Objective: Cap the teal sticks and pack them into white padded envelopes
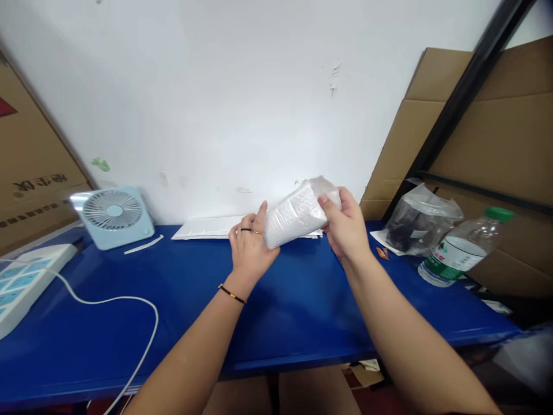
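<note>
A soft white packet (pixel 296 214) in crinkled clear plastic is held tilted above the blue table, its right end higher than its left. My right hand (pixel 348 222) grips the right end, thumb on the front and fingers behind, where the clear wrap (pixel 323 187) stands loose. Against the packet's left end rests my left hand (pixel 254 245), its thumb beneath the lower corner and its fingers bent along the side, partly hidden. Behind both hands, flat white sheets or bags (pixel 203 227) lie along the wall.
On the left stand a light blue fan (pixel 116 213) and a white power strip (pixel 30 282), with a white cable (pixel 153 323) across the blue table (pixel 190 323). To the right are a clear plastic bag (pixel 419 222), a green-capped bottle (pixel 460 253) and cardboard (pixel 410 121).
</note>
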### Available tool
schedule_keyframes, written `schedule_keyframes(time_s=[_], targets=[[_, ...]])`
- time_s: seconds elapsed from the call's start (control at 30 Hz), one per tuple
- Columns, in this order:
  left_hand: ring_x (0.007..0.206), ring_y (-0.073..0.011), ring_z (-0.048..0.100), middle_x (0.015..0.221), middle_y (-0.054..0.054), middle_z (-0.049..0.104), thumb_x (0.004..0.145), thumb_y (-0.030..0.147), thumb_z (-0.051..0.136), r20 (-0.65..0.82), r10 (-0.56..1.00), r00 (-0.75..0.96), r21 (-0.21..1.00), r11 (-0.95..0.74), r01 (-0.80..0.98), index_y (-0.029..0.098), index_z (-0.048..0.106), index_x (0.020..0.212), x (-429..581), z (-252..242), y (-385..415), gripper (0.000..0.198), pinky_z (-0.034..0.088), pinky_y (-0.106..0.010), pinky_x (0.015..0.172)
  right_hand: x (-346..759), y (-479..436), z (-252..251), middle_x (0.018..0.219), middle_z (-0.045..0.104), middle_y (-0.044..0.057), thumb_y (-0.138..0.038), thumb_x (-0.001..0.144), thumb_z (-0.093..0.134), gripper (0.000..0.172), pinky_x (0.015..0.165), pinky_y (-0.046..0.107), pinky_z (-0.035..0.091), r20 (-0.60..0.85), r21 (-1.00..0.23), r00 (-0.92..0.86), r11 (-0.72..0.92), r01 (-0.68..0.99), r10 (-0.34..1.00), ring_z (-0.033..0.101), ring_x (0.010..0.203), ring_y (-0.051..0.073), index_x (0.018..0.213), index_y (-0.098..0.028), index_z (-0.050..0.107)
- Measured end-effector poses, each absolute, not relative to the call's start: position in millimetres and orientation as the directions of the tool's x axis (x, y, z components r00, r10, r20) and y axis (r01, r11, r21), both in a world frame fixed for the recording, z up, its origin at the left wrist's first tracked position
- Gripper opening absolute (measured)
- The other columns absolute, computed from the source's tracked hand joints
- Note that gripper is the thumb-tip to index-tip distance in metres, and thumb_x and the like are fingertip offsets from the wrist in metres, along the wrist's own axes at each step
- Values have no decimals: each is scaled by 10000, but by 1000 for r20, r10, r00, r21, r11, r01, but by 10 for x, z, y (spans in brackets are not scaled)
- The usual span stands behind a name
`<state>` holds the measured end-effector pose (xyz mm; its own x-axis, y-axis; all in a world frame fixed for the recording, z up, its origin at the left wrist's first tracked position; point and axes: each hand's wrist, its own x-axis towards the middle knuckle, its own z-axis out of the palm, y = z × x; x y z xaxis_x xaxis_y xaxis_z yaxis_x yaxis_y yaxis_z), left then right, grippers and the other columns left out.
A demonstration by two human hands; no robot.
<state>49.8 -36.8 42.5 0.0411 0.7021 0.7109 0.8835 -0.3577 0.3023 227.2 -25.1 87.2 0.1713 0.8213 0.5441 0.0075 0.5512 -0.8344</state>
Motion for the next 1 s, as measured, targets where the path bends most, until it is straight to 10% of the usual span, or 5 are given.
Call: schedule_keyframes(time_s=[0.2, 0.37, 0.83, 1.0], targets=[[957, -264, 494, 1006, -88, 563, 675, 99, 534, 549, 711, 439, -138, -441, 887, 306, 467, 1246, 261, 779, -311, 611, 256, -436, 872, 2251, -46, 107, 851, 644, 29, -257, 766, 405, 220, 605, 332, 520, -78, -759, 236, 96, -645, 969, 632, 737, 188, 968, -223, 485], [946, -240, 487, 929, -82, 588, 758, 92, 458, 452, 638, 623, -393, -485, 781, 254, 609, 1037, 372, 1160, -345, 356, 264, -410, 869, 2012, -59, -158, 872, 667, 66, -327, 845, 250, 322, 656, 382, 531, -288, -582, -16, -188, -791, 958, 645, 825, 215, 943, -198, 528], [963, -235, 489, 907, -67, 625, 804, 216, 523, 366, 691, 623, -556, -375, 742, 229, 642, 952, 434, 1573, -553, 190, 223, -406, 871, 1959, -25, -306, 508, 527, -19, -340, 843, 445, 183, 327, 169, 374, -284, -753, 141, -130, -645, 948, 520, 411, 105, 758, -178, 466], [979, -256, 483, 937, -71, 615, 738, 275, 592, 296, 798, 525, -544, -311, 780, 242, 630, 989, 293, 1631, -579, 256, 217, -420, 872, 2039, 8, -327, 437, 375, -81, -394, 807, 482, 272, 265, 142, 188, -70, -954, 286, 20, -301, 956, 339, 304, 48, 659, -194, 374]])
